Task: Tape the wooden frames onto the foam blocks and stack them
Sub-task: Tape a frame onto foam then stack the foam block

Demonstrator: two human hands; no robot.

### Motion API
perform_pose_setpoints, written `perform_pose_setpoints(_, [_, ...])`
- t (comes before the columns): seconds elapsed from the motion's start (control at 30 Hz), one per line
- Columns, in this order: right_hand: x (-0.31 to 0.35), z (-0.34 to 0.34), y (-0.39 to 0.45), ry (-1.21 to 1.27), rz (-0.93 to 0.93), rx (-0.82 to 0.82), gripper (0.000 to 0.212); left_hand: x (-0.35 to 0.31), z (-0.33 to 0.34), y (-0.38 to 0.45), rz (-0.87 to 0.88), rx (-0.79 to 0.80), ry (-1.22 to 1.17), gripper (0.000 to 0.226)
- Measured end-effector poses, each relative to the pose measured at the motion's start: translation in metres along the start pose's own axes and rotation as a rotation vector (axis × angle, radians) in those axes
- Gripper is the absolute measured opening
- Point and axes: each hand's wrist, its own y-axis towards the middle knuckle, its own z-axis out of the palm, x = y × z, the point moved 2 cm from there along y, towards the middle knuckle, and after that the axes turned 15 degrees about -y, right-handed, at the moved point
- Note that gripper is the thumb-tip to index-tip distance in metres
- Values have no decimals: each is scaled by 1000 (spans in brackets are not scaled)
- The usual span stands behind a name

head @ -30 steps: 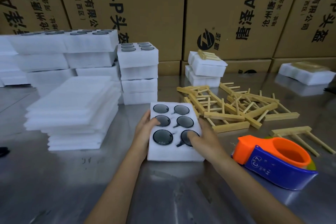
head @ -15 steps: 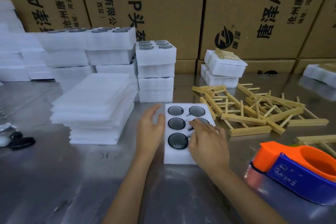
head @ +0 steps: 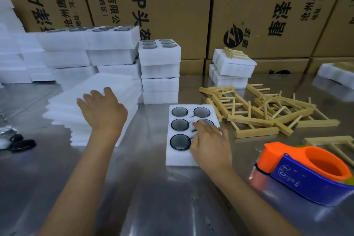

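Left hand (head: 104, 110) has left the white foam block with six round dark lenses (head: 177, 156), now spread flat above the stack of thin white foam sheets (head: 113, 84). Right hand (head: 209, 143) stays resting on block, fingers relaxed. Cover sheet likely next; pale wooden frames (head: 256, 121) untouched on table (head: 153, 197).

Bare table (head: 153, 188) near edge is open; foam sheets (head: 92, 105) left, tape dispenser (head: 306, 174) right hem it in

left hand (head: 103, 111) off foam block (head: 178, 157), now over foam sheets (head: 107, 90)
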Motion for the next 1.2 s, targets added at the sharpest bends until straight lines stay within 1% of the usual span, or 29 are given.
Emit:
perform_pose_setpoints(0.03, [0,0,0,8,-1,-1,44,-1,-1,-1,43,-12,-6,39])
perform_pose_setpoints(0.1, [-1,-1,-1,14,-3,-1,44,-4,-3,-4,123,-66,-51,40])
perform_pose_setpoints(0.17, [-1,-1,-1,14,-3,7,43,-7,-7,-7,152,-94,-91,41])
perform_pose_setpoints(0.23, [-1,-2,-1,18,-8,21,44,-10,-8,-8,183,-114,-147,35])
perform_pose_setpoints(0.3, [-2,-3,-1,19,-15,29,44,-16,-11,-10,253,-143,-227,25])
perform_pose_setpoints(0.37, [-1,-3,0,24,-17,32,43,-32,-16,-20,392,-178,-290,21])
perform_pose_setpoints(0.43, [-1,-3,0,77,7,14,41,-57,-17,-40,572,-197,-334,19])
perform_pose_setpoints(0.47, [-3,-3,1,133,25,2,40,-72,-16,-54,647,-172,-351,17])
perform_pose_setpoints(0.5, [-6,-5,2,210,43,-5,38,-88,-12,-68,689,-108,-368,15])
perform_pose_setpoints(0.53, [-9,-8,4,304,66,9,36,-101,-5,-81,695,-23,-392,13])
perform_pose_setpoints(0.57, [-14,-11,8,438,114,61,34,-112,3,-93,686,63,-423,13])
perform_pose_setpoints(0.63, [-27,-23,16,828,277,210,32,-127,18,-111,688,204,-472,15])
perform_pose_setpoints(0.67, [-36,-29,21,994,363,245,33,-132,23,-117,694,257,-492,18])
perform_pose_setpoints(0.7, [-47,-33,25,1073,435,250,32,-135,27,-123,694,309,-514,25])
perform_pose_setpoints(0.73, [-60,-38,30,1056,471,254,32,-137,29,-127,686,368,-545,35])
perform_pose_setpoints(0.8, [-85,-46,40,910,469,238,31,-137,31,-131,651,460,-643,47])
perform_pose_setpoints(0.83, [-98,-50,46,849,454,207,31,-136,31,-129,639,451,-675,47])
perform_pose_setpoints(0.9, [-124,-53,61,728,427,174,33,-129,30,-114,646,340,-645,40])
perform_pose_setpoints(0.93, [-136,-53,69,644,416,191,34,-123,32,-103,628,301,-592,39])
perform_pose_setpoints(0.97, [-146,-50,76,551,405,235,35,-115,37,-92,575,308,-513,42])
perform_pose_setpoints(1.0, [-155,-45,82,453,390,296,38,-106,44,-83,495,371,-424,49])
perform_pose_setpoints(1.03, [-161,-40,86,346,366,367,42,-97,52,-78,409,480,-346,59])
perform_pose_setpoints(1.1, [-168,-30,89,127,289,497,49,-84,67,-76,272,703,-305,72])
perform_pose_setpoints(1.13, [-168,-25,89,41,251,538,51,-81,72,-78,241,757,-323,75])
perform_pose_setpoints(1.2, [-168,-15,88,-83,198,551,47,-82,74,-82,238,756,-342,77])
